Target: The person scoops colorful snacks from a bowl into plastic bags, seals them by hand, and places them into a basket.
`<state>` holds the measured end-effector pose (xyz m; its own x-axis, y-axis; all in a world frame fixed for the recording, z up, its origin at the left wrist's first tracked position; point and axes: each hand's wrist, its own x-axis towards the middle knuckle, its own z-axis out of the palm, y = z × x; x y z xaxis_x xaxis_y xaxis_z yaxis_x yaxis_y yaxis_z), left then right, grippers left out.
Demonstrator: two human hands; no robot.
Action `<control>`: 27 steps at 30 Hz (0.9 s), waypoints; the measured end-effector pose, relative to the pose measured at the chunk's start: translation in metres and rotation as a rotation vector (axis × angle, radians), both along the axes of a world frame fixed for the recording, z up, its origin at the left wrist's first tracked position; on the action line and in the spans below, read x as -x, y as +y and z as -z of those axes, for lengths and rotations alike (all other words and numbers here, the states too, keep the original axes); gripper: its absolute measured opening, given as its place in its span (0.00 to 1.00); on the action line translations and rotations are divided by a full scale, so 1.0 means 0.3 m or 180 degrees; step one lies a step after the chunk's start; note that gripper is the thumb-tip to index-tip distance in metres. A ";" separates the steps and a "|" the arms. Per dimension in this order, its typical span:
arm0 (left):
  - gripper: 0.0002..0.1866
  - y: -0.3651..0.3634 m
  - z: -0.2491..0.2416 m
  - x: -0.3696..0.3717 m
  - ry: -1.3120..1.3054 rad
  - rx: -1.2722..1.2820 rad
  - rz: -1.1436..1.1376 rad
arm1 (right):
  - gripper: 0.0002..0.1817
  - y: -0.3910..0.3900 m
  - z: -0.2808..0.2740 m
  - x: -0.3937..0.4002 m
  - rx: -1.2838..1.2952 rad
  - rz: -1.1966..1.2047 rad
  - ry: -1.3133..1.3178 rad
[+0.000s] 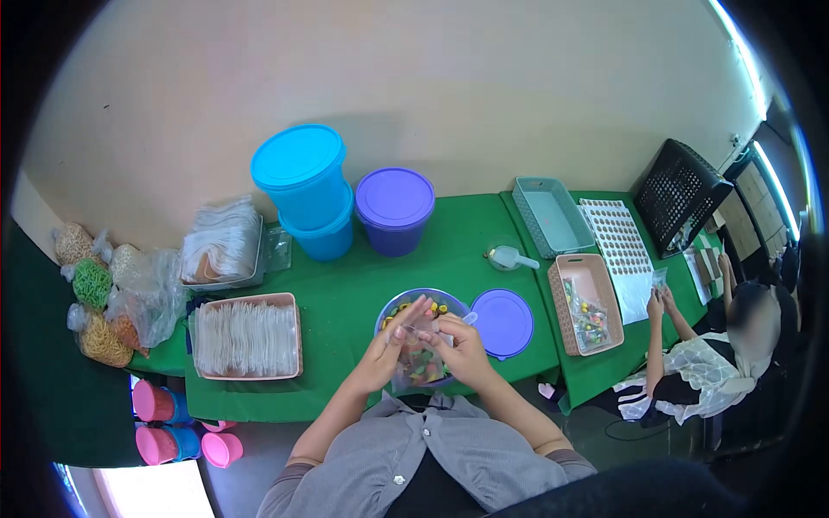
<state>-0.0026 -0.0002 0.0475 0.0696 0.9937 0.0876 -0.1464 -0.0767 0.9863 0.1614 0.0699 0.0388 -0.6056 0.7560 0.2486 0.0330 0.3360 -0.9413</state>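
In the head view, both hands are at a clear plastic bag (420, 364) with colourful pieces inside. My left hand (387, 352) grips the bag's upper left side, its upper fingers stretched out. My right hand (465, 350) is closed on the bag's upper right edge. The bag hangs over a round tub (379, 321) of small wrapped, candy-like pieces in yellow, red and green. My hands and the bag hide much of that tub. A pale handle (470, 318) sticks out at its right rim. Right beside the tub lies a purple lid (503, 323).
Blue buckets (316, 211) and a purple one (395, 211) stand behind. Left are baskets of flat bags (246, 337) and bagged snacks (107, 298). Right are a scoop (511, 257), a pink basket of filled bags (585, 304), a green basket (553, 216), a sticker sheet (617, 246) and a seated co-worker (708, 363).
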 end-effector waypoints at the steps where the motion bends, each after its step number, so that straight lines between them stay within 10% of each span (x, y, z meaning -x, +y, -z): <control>1: 0.40 0.000 0.006 0.004 0.0059 -0.0071 -0.0037 | 0.10 0.005 -0.005 0.000 0.0003 0.0003 0.0006; 11: 0.31 0.003 0.078 -0.014 -0.0680 -0.0320 -0.0393 | 0.10 -0.012 -0.005 0.011 -0.0224 0.0617 0.0056; 16: 0.16 0.065 0.245 0.005 0.0269 0.0523 -0.0864 | 0.10 0.041 0.150 0.035 -0.0220 0.0699 -0.0028; 27: 0.12 0.119 0.332 -0.015 -0.0101 0.0569 -0.1201 | 0.14 0.088 0.236 0.042 0.1408 0.0989 0.0834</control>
